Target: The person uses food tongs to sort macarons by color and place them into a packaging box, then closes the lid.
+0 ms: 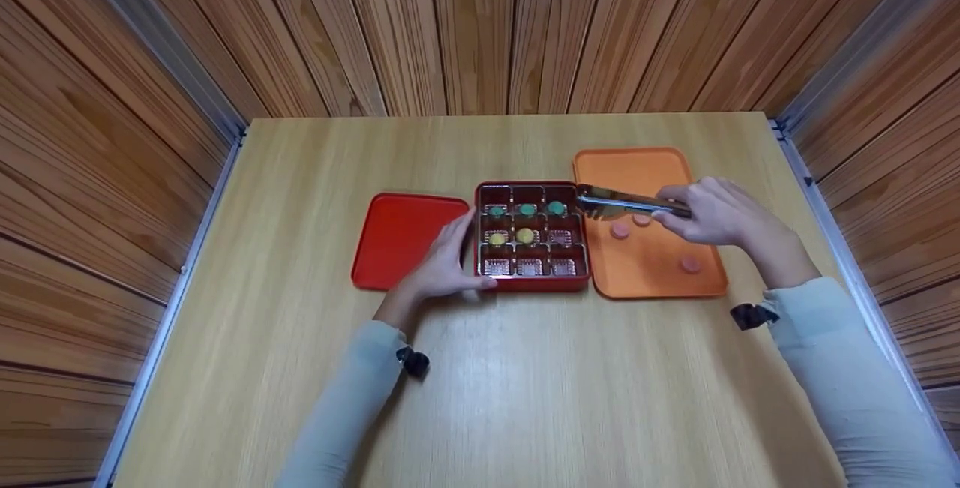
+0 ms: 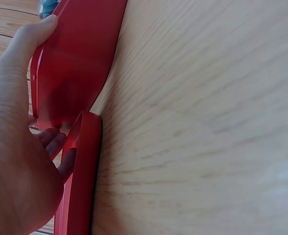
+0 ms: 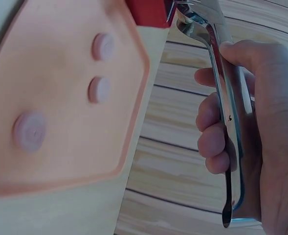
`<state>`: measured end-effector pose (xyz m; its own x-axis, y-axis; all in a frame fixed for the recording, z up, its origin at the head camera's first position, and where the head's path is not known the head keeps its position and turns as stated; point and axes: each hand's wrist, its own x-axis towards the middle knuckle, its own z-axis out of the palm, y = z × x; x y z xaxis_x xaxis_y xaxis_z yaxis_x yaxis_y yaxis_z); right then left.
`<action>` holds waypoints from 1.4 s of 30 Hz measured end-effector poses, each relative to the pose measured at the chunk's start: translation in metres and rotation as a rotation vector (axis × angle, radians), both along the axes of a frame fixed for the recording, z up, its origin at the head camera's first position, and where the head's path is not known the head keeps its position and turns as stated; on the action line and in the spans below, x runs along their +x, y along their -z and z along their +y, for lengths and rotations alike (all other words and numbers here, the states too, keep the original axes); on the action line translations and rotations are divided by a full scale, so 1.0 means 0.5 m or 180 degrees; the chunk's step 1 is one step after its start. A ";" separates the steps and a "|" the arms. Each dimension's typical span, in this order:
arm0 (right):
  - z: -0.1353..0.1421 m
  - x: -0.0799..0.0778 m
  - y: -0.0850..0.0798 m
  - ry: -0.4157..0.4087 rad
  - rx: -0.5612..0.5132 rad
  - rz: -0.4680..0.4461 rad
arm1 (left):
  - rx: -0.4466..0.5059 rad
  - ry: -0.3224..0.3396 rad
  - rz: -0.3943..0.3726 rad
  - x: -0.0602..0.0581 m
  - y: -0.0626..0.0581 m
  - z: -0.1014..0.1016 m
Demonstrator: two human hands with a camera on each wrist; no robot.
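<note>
A red box (image 1: 534, 285) with a clear divided insert stands mid-table. Its far row holds three green round pieces (image 1: 527, 209), and its middle row two yellow ones (image 1: 525, 236) at left and centre. My left hand (image 1: 442, 267) rests on the box's near left corner, thumb along the front wall (image 2: 80, 54), fingers fairly straight beside the left wall. With my right hand (image 1: 709, 211) I grip metal tongs (image 3: 235, 122). The tongs' head lies by the box's far right rim; whether anything is between its tips I cannot tell.
To the right, an orange tray (image 1: 637, 166) bears three pink round pieces (image 1: 619, 230), one partly under the tongs. A red lid (image 1: 397, 241) lies left of the box, close to my left fingers. Wood-panelled walls (image 1: 480, 31) border the table (image 1: 480, 398).
</note>
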<state>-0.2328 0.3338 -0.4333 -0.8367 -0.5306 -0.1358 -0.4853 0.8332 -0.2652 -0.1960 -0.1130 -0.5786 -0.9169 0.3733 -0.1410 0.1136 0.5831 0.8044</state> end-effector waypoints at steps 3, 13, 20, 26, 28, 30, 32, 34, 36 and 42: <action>-0.017 -0.003 0.001 0.0019 -0.0064 -0.0009 | 0.0006 0.0002 -0.0001 0.000 0.001 0.000; -0.050 -0.003 0.024 -0.0085 -0.0184 0.0028 | 0.0020 0.0035 -0.0012 -0.001 0.000 -0.002; -0.064 0.002 0.055 -0.0055 -0.0261 0.0011 | 0.0009 0.0041 -0.0006 -0.001 -0.001 -0.004; -0.073 0.004 0.074 -0.0035 -0.0328 -0.0069 | 0.0000 0.0035 0.0011 -0.002 0.000 -0.003; -0.075 0.004 0.078 -0.0019 -0.0309 -0.0087 | -0.0012 0.0033 0.0011 -0.002 0.001 -0.003; -0.075 0.003 0.084 0.0011 -0.0291 -0.0116 | -0.0027 0.0029 0.0008 -0.002 0.001 -0.002; -0.076 0.003 0.089 0.0034 -0.0280 -0.0138 | -0.0034 0.0022 -0.0001 -0.002 0.002 -0.002; -0.076 0.002 0.093 0.0003 -0.0285 -0.0123 | -0.0039 0.0023 -0.0002 -0.001 0.002 -0.001; -0.076 0.002 0.097 -0.0035 -0.0287 -0.0087 | -0.0040 0.0025 -0.0011 -0.001 0.001 -0.001; -0.076 0.000 0.102 -0.0056 -0.0270 -0.0060 | -0.0028 0.0038 -0.0015 -0.002 0.000 -0.001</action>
<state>-0.2326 0.2959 -0.4845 -0.8248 -0.5555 -0.1054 -0.4940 0.7986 -0.3438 -0.1971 -0.1137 -0.5787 -0.9117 0.3830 -0.1488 0.1168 0.5888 0.7998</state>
